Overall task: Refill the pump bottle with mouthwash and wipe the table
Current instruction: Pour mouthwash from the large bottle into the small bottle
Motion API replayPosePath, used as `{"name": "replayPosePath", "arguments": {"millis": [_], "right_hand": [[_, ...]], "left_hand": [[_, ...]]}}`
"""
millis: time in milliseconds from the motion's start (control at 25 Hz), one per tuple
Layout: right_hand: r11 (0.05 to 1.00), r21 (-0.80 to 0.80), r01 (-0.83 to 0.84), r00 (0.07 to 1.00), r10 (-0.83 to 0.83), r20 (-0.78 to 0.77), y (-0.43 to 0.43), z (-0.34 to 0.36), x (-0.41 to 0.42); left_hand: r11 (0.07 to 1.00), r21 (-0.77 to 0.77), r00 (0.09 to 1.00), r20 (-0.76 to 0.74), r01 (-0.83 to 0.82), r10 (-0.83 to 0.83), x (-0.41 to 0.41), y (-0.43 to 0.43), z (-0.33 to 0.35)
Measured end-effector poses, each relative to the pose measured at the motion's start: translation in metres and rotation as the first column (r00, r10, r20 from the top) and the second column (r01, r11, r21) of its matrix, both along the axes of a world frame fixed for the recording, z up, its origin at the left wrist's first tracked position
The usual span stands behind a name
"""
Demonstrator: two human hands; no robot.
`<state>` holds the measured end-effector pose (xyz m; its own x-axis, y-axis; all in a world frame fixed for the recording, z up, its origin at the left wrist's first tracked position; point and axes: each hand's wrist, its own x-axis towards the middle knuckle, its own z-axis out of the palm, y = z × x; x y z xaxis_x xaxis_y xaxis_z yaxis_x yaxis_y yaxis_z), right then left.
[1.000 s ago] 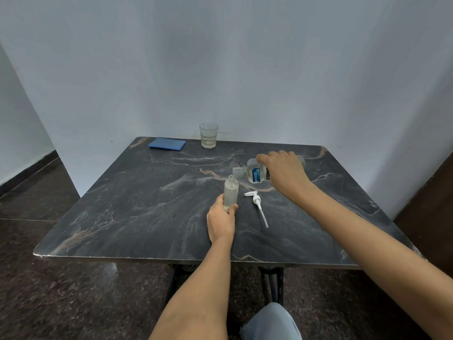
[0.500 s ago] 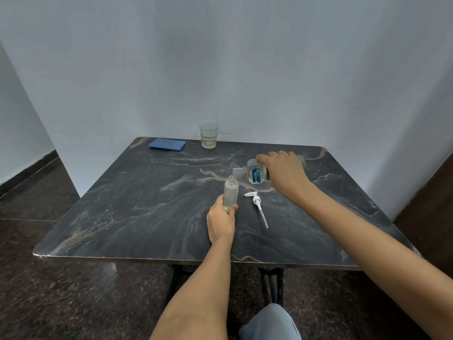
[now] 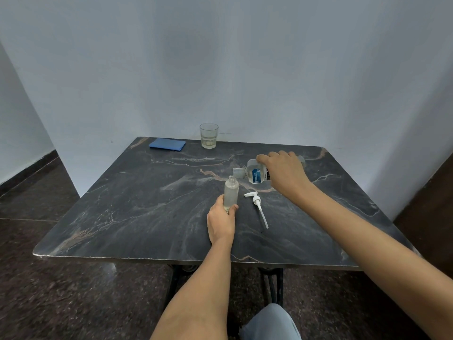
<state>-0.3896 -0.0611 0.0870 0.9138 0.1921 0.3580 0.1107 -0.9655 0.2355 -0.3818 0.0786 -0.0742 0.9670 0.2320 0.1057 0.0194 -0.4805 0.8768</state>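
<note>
Grips pump bottle [image 3: 231, 192] upright mid-table [image 3: 147, 204], left hand [image 3: 220, 222] curled round its base. Holds mouthwash bottle [image 3: 255, 174] tipped sideways, right hand [image 3: 284, 173] wrapped over it, mouth at the open neck. Has pump head [image 3: 257, 204] lying just right; glass [image 3: 208, 135], blue cloth [image 3: 167, 144] well apart at far edge.

There are two bottles: one pump bottle [image 3: 231, 192] with no top on it and one mouthwash bottle [image 3: 255, 174] with a blue label. There is one loose pump [image 3: 257, 201], one glass [image 3: 208, 135] and one blue cloth [image 3: 167, 144]. All of these are at one table [image 3: 147, 204]. Two hands are in view, one left hand [image 3: 220, 222] and one right hand [image 3: 284, 173], and each holds one bottle.
</note>
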Motion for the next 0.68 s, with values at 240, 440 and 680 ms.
{"name": "replayPosePath", "arguments": {"millis": [240,440,680], "right_hand": [[1.0,0.007,-0.011,1.0,0.011,0.001,0.001,0.002,-0.002],[1.0,0.003,-0.003,1.0,0.003,-0.001,0.001,0.001,-0.001],[0.985,0.164,0.05,0.997,-0.04,-0.062,-0.008,-0.013,-0.003]], "left_hand": [[1.0,0.0,1.0,0.002,0.0,0.0,0.0,0.0,-0.001],[1.0,0.003,1.0,0.003,-0.003,0.003,0.0,0.0,0.0],[1.0,0.008,1.0,-0.011,-0.002,0.002,-0.001,0.0,0.0]]}}
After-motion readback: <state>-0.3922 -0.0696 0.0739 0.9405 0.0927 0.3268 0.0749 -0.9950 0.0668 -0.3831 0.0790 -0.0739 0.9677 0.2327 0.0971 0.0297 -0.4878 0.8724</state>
